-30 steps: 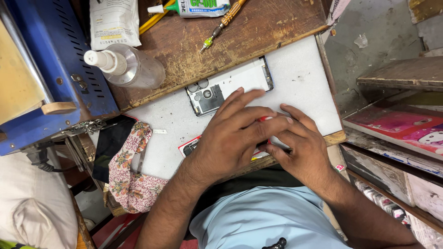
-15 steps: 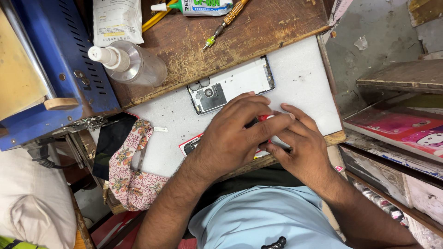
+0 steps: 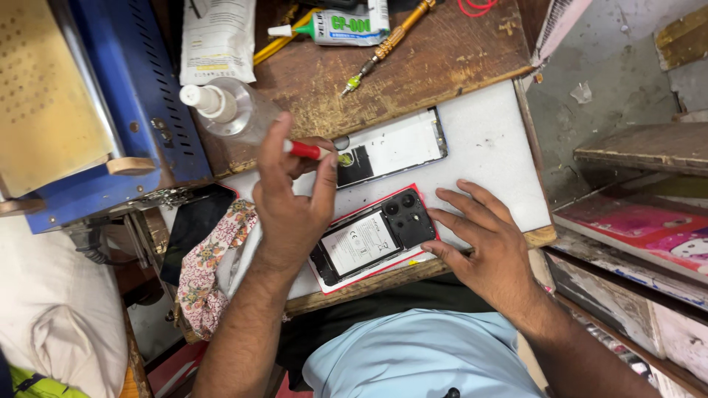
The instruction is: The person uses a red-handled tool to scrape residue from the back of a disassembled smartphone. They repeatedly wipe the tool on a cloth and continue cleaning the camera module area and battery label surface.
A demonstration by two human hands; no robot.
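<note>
An opened phone body point(image 3: 372, 234) with its battery and camera housing showing lies on a red mat point(image 3: 413, 258) near the bench's front edge. My right hand point(image 3: 483, 239) rests flat beside it, fingertips touching its camera end. My left hand point(image 3: 291, 195) is raised above the white work surface point(image 3: 487, 140) and grips a red-handled tool point(image 3: 308, 150) near a clear spray bottle point(image 3: 232, 109). A phone back panel point(image 3: 391, 147) lies just past the tool's tip.
A blue machine point(image 3: 140, 96) stands at the left. A glue tube point(image 3: 339, 26), a brass-handled screwdriver point(image 3: 387, 46) and a white packet point(image 3: 219, 37) lie on the wooden bench behind. A floral cloth point(image 3: 210, 258) and dark phone screen point(image 3: 195, 228) hang at the left edge. Shelves at right.
Both hands were together over the phone body, covering it. My left hand has lifted away to the back left with the red-handled tool, and the phone body now lies uncovered.
</note>
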